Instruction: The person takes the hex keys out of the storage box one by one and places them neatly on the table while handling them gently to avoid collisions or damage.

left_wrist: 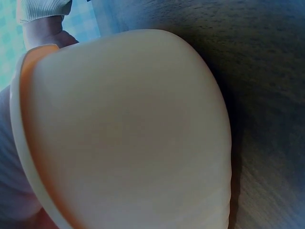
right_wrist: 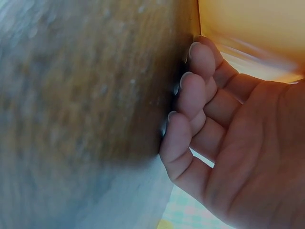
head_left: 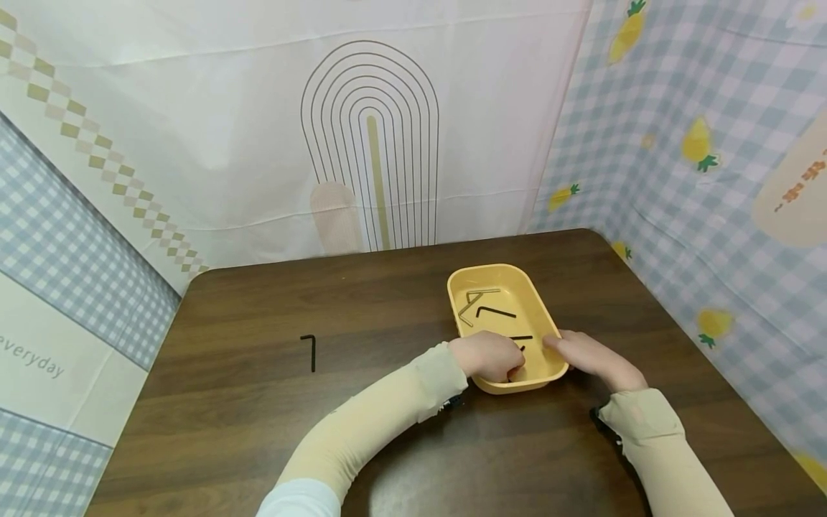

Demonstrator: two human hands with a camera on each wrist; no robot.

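A yellow plastic tray (head_left: 539, 305) stands on the wooden table, its outer wall (left_wrist: 133, 129) filling the left wrist view. My left hand (head_left: 494, 355) reaches over its near left rim, fingers curled down inside. They pinch a black hex key (head_left: 522, 349), mostly hidden by the hand. Just beyond the fingers lies another black hex key (head_left: 520, 337). My right hand (head_left: 591, 355) grips the tray's right side, thumb over the rim. Its bent fingers (right_wrist: 193, 95) are outside, fingertips at the tabletop.
Farther back in the tray lie a black hex key (head_left: 496, 311) and metallic-coloured hex keys (head_left: 470, 309). One more black hex key (head_left: 313, 353) is on the table (head_left: 258, 416) at the left. Patterned cloth (head_left: 484, 143) hangs behind the table and along its sides.
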